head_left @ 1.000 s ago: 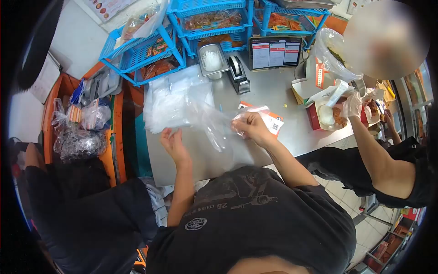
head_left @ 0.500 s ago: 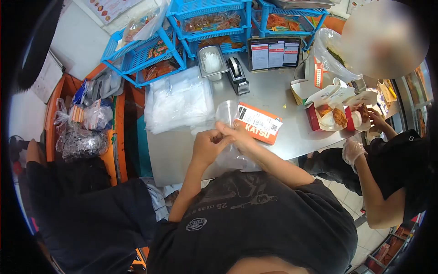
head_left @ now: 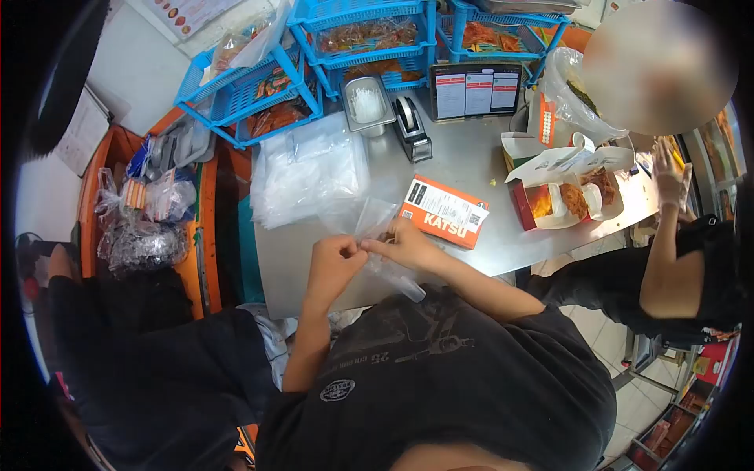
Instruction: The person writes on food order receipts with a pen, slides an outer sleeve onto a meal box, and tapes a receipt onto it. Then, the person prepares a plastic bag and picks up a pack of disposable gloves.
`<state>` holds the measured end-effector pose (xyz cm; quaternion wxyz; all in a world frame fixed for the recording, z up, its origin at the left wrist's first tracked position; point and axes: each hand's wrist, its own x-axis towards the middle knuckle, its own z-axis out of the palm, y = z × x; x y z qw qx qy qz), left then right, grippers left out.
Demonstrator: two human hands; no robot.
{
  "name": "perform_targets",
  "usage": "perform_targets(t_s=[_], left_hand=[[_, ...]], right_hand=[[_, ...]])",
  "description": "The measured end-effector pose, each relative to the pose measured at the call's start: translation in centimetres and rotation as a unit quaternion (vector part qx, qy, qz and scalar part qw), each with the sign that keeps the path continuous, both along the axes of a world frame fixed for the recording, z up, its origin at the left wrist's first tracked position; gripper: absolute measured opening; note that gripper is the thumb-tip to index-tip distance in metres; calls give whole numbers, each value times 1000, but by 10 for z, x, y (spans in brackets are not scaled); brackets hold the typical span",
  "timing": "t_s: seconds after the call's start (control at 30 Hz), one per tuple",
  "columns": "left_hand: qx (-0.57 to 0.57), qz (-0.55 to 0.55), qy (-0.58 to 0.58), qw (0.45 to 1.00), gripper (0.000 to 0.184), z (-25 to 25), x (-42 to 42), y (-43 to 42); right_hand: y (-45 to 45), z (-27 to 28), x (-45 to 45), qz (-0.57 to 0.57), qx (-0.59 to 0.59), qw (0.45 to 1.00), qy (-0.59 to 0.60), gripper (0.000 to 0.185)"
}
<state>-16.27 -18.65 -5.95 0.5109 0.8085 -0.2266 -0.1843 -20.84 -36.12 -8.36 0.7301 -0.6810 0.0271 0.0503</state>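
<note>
A clear plastic bag (head_left: pixel 377 213) is pinched between my two hands, part of it standing above them and part hanging below. My left hand (head_left: pixel 336 259) is closed on the bag's left side, fingers pressed together. Touching it at the fingertips, my right hand (head_left: pixel 404 246) is closed on the same bag. Just beyond my right hand lies an orange box marked KATSU (head_left: pixel 444 210), with a white printed label on top. To the left, a stack of flat clear bags (head_left: pixel 306 177) rests on the steel table (head_left: pixel 290 267).
Behind are a tape dispenser (head_left: pixel 412 129), a metal container (head_left: pixel 367 106), a tablet (head_left: pixel 475 93) and blue racks (head_left: pixel 369 59). Open food boxes (head_left: pixel 530 208) stand at right. A gloved co-worker's hand (head_left: pixel 671 173) is farther right; another person (head_left: pixel 165 361) is at left.
My hands have lowered slightly with the bag, which now bends and spreads differently. The co-worker's gloved hand has moved up to the back right, away from the food boxes, which sit closer together.
</note>
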Motion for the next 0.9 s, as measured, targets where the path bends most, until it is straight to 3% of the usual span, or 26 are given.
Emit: perform_targets(t_s=[0.03,0.13,0.17,0.27,0.33,0.43,0.5,0.57,0.67,0.73,0.77,0.8,0.87,0.9], left_hand=[[-13,44,40,998,23,-6,-2,-2],[-240,151,163,945,17,-28,-10,-16],[-231,154,184,943,16,-31,-12,-19],[-204,144,226,941,15,-36,-10,-20],[-182,117,234,948,14,-47,2,-5],[-209,181,197,941,13,-61,12,10],[-90,228,-17,969,11,-95,32,39],[11,265,-127,956,10,-82,53,64],[-72,257,-45,963,9,-71,76,75],[-232,310,20,922,4,-58,79,57],[-310,331,52,890,4,-49,79,46],[-345,338,136,865,5,-35,75,37],[-405,344,300,792,12,-10,65,24],[-418,256,329,807,14,-14,62,25]], right_hand=[[1,-3,1,-5,-26,1000,0,18],[-1,-24,-1,-41,-24,999,23,18],[-1,-32,0,-36,-35,999,19,17],[-3,-38,0,-50,110,992,41,12],[-5,-24,-1,-104,275,949,114,10],[-18,7,-4,-131,434,875,169,7],[-33,25,-12,-105,484,852,172,6],[-41,35,-28,-50,505,846,162,5],[-43,25,-38,45,536,829,157,4],[-55,33,-38,32,211,975,68,8],[-58,41,-37,22,34,999,18,11],[-57,54,-38,-18,-107,992,-59,14],[-65,19,-32,-91,-236,964,-80,12],[-73,-3,-25,-124,-300,941,-92,11]])
